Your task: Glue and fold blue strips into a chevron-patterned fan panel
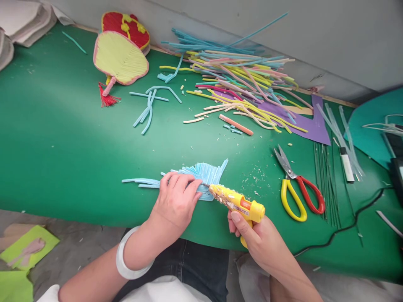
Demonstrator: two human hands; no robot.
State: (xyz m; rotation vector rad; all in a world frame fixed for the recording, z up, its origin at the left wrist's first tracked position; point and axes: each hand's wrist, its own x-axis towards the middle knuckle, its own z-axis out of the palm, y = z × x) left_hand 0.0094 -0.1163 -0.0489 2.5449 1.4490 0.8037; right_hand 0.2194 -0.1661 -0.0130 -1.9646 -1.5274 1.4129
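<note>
My right hand [252, 235] is wrapped round the grip of a yellow hot glue gun [236, 200], its body flecked with brown and white residue. The nozzle points left and meets a light blue piece made of pipe cleaners [203, 174] laid side by side. My left hand [176, 195] is closed over the left part of this piece, fingertips pressing close to the nozzle. Beyond the hand, loose blue pipe-cleaner ends [140, 181] stick out to the left. What lies under my left palm is hidden, as are some of the fingers round the grip.
Scissors [291, 178] lie partly spread right of the glue gun. Behind are a heap of coloured pipe cleaners [239, 71], purple card [315, 126] and a yellow-green fan [121, 56] overlapping a red one [126, 27]. Clear glue sticks [346, 138], thin wires [327, 184] and a black cable [340, 230] are right.
</note>
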